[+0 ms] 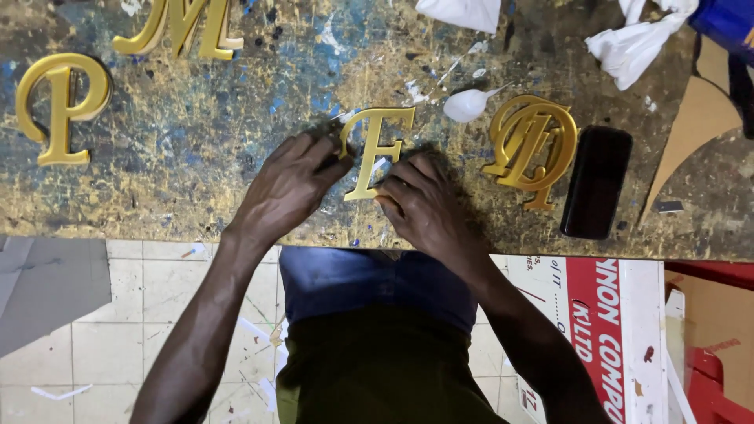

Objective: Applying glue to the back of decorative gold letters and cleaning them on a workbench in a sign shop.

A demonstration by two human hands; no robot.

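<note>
Head view: gold letter P (pixel 59 106) lies far left on the paint-stained table (pixel 196 141). Left hand (pixel 287 188) and right hand (pixel 420 204) pinch the centre gold letter (pixel 375 149) flat. Stacked gold letters (pixel 534 145) and black phone (pixel 597 182) lie right.

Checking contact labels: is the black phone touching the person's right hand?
No. The black phone lies apart from the right hand, beyond the stacked gold letters.

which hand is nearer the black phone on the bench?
Right. The right hand rests at the lower right of the gold letter piece, with the stacked gold letters between it and the black phone. The left hand sits on the piece's far side.
</note>
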